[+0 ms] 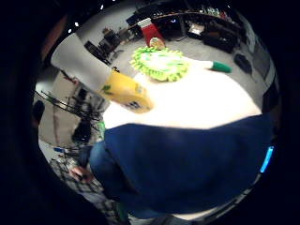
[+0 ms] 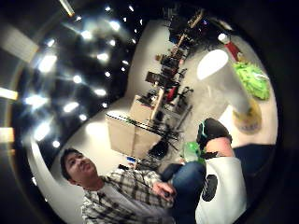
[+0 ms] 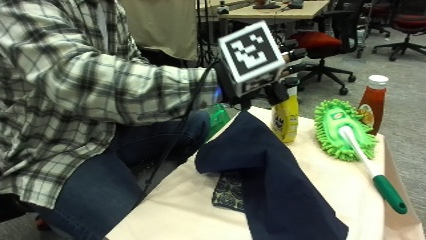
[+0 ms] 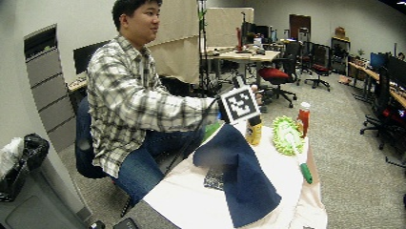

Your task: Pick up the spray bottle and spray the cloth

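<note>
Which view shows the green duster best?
The outside view: the green duster lies whole on the table, fluffy head beside the red bottle, handle running toward the table's edge. The wide outside view shows it smaller, the little finger side palm view shows it whole but far off, and the thumb side only the head.

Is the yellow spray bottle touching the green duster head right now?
Apart. The little finger side palm view shows bare table between the yellow spray bottle and the green duster head; the outside view agrees.

Yellow bottle (image 3: 285, 118) just beside green duster (image 3: 343, 130).
</note>
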`<state>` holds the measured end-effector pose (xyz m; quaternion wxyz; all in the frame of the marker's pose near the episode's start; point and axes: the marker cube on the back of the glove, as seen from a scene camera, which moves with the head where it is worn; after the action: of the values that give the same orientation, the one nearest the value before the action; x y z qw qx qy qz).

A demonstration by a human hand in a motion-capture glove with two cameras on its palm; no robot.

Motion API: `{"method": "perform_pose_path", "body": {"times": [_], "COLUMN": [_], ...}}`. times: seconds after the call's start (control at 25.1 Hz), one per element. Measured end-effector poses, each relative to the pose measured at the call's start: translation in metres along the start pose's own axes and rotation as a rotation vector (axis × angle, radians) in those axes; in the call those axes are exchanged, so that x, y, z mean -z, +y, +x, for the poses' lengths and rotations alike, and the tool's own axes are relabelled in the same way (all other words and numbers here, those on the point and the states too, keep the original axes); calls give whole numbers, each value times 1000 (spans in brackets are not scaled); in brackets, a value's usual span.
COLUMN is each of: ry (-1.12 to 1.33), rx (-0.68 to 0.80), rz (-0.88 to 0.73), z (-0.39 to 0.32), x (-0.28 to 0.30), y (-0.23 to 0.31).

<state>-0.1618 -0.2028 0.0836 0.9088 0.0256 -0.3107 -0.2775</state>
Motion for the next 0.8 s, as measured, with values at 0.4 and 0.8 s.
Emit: {"method": "perform_pose_path", "body": {"times": [0.4, 0.8], "ry": [585, 775], "rx": [-297, -473], "rz": [-116, -107], "z": [-11, -62], "x": [71, 51], "y": [144, 324]}}
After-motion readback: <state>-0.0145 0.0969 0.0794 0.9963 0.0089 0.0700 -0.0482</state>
